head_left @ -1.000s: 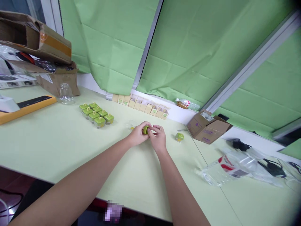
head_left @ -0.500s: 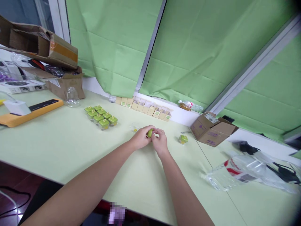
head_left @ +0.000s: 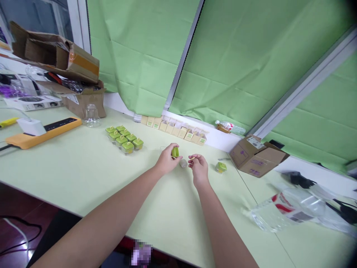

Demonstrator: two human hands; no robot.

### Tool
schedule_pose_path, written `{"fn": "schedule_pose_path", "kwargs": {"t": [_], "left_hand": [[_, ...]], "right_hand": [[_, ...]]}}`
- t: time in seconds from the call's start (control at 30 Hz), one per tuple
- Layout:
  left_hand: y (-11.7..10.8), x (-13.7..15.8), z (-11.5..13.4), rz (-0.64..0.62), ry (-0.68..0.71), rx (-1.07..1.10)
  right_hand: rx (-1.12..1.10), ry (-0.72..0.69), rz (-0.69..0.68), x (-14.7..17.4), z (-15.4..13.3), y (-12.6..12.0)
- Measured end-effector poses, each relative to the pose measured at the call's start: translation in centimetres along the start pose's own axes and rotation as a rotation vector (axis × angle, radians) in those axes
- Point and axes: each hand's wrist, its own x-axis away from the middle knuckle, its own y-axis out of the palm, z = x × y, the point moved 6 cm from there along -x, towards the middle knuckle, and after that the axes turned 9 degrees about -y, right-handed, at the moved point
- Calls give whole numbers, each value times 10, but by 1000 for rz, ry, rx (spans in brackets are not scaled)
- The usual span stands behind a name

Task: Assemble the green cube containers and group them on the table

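Green lid [head_left: 175, 152] sits in the left hand [head_left: 166, 162], its grip pinching the piece between thumb and fingers just above the table [head_left: 167, 212]. The right hand [head_left: 200, 169] stands apart to the right, fingertips pressed together on a small pale piece [head_left: 192, 158] – too small to identify. Between the hands is a greyish round item [head_left: 183, 163]; whether it touches the table I cannot tell. Right of them stands a green-lidded container [head_left: 221, 167] – similar containers [head_left: 121, 140] cluster to the left, and small tan boxes [head_left: 176, 130] line the back.
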Motion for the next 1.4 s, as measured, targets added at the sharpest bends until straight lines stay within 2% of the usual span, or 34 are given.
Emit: {"fn": "schedule_pose_path", "kwargs": {"t": [0.33,0.5,0.6,0.77,1.03,1.23,1.4], "left_hand": [[4,-7,-13,-27,-30,70],[6,-5,-10,-61,-27,82],[3,-3,0,-46,39,30],[6,3,13,-65,129,-48],[17,14,22,-114,190,-181],[20,16,27,-98,217,-276],[21,17,28,-103,225,-297]], "right_hand": [[37,-5,-18,0,-1,1],[29,-113,-98,3,-12,8],[160,-205,-145,9,-25,12],[520,-369,-180,22,-46,15],[779,-511,-164,29,-53,22],[923,-548,-134,31,-57,22],[872,-497,-190,29,-53,23]]}}
